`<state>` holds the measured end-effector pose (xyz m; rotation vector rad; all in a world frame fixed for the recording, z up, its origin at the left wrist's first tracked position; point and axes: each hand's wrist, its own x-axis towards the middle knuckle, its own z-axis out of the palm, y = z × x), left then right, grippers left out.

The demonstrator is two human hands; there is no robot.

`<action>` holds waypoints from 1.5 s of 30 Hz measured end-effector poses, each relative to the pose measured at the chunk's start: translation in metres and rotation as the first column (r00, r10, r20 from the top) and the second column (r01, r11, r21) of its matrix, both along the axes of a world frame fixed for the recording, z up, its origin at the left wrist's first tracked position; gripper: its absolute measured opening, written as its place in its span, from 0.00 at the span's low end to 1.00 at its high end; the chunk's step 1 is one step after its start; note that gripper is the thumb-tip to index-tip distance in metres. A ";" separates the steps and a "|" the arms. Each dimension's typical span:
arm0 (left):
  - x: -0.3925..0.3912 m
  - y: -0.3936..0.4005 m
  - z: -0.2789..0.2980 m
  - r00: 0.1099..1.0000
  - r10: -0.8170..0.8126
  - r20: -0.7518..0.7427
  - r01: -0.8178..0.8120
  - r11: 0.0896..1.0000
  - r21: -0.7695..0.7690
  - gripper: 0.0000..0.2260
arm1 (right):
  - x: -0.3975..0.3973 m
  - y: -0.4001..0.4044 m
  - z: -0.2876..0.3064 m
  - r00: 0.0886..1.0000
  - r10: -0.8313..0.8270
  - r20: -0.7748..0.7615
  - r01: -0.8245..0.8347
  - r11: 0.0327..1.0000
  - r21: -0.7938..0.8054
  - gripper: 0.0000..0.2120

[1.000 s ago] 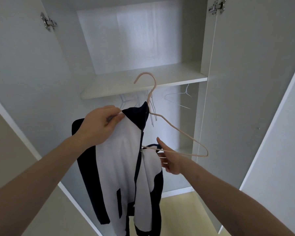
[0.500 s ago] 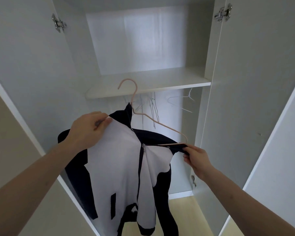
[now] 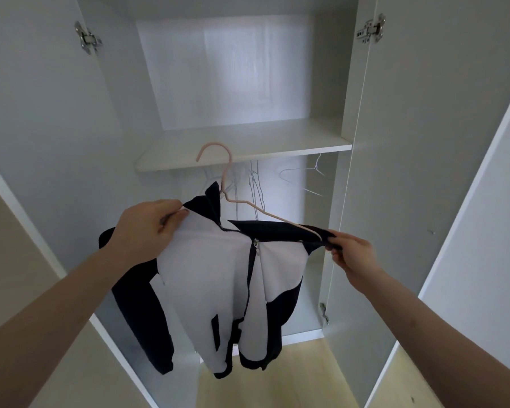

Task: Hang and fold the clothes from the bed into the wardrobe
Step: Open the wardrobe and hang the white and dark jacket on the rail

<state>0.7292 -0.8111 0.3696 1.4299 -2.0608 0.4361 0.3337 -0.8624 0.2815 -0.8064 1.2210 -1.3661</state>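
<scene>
A white and navy zip jacket (image 3: 218, 278) hangs on a thin pink hanger (image 3: 228, 169) that I hold up in front of the open wardrobe (image 3: 248, 142). My left hand (image 3: 147, 225) grips the jacket's left shoulder near the collar. My right hand (image 3: 352, 253) pinches the dark right shoulder over the end of the hanger arm. The hanger's hook stands free, level with the shelf edge. Both sleeves dangle below. The left arm of the hanger is hidden under the fabric.
Several thin wire hangers (image 3: 253, 181) hang beneath the white shelf (image 3: 292, 148), one more (image 3: 306, 175) to the right. The wardrobe doors (image 3: 439, 142) stand open on both sides. Pale wood floor (image 3: 301, 375) lies below.
My right hand drew the jacket's right shoulder over the hanger arm and now pinches it there. The jacket spread wider on the hanger, and the view shifted.
</scene>
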 end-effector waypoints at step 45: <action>-0.017 -0.005 -0.020 0.939 -0.074 -0.335 0.110 0.990 0.090 0.11 | 0.008 -0.011 0.085 0.861 0.285 -0.421 -0.403 0.887 -0.225 0.19</action>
